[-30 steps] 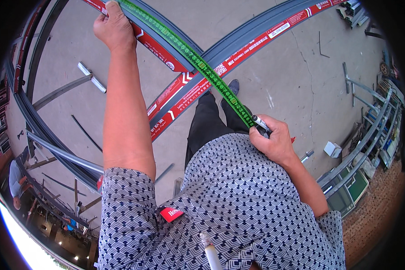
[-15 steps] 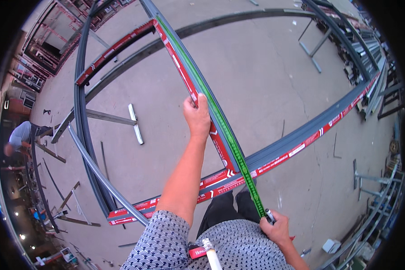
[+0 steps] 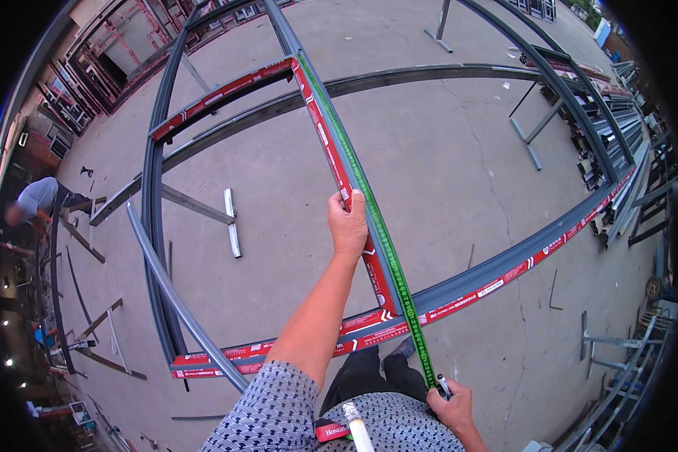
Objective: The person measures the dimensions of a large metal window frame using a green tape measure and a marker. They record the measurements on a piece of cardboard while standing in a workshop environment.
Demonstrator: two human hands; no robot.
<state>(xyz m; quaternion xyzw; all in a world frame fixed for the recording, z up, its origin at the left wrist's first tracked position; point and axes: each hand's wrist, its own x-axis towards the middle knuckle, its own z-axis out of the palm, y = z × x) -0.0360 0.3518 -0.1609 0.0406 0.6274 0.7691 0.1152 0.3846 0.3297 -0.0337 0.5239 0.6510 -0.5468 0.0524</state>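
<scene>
**A green tape (image 3: 406,300) laid along the middle bar (image 3: 324,135)**

Nearest me, an ash-tipped cigarette (image 3: 360,435) juts up in front of the patterned shirt (image 3: 286,399). Just beyond, the right hand (image 3: 453,407) is closed on the near end of the tape, a marker pen (image 3: 444,387) tucked in the same grip; whether a tape case sits in the palm, I can't tell. From there the tape crosses above the red-faced near rail (image 3: 490,290) and runs up the bar's grey top.

Farther along, the left hand (image 3: 348,226) is wrapped around the bar's side, thumb up against the tape's edge. I'd say that's the right place to steady it: light thumb pressure, tape flat and parallel to the edge, the right hand pulling straight without twisting. The pen could nudge the tape, so keep it clear.

The tape's far end lies near the corner with the short crossbar (image 3: 222,96); I can't make out how it's anchored, so that deserves a check. Past everything, another person (image 3: 39,199) bends over at far left.
</scene>
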